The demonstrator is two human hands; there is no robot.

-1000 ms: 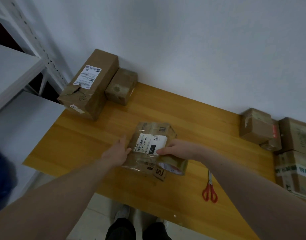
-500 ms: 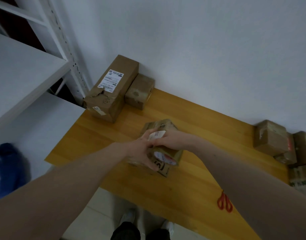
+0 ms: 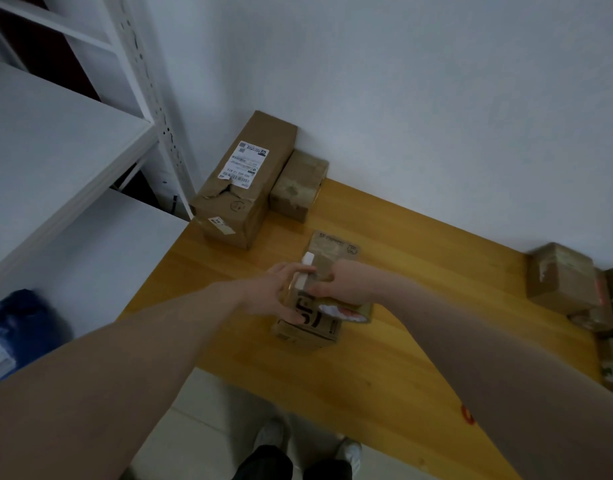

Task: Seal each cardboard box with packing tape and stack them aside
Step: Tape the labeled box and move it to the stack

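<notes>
Cardboard box tipped up near the desk's front edge, held between both hands for taping.

Left hand has its grip curled around the box's side to steady it; right hand pinches the packing tape roll against the box, probably to lay a strip. Other boxes wait by the wall.

Held box, top: "SF" logo, rest blurred
Long box at the table's far left corner: white shipping label, print unreadable

I've tipped the box up so its printed side faces me; my left hand now grips its 9 o'clock edge, my right hand seemingly holding the tape roll against it.
</notes>
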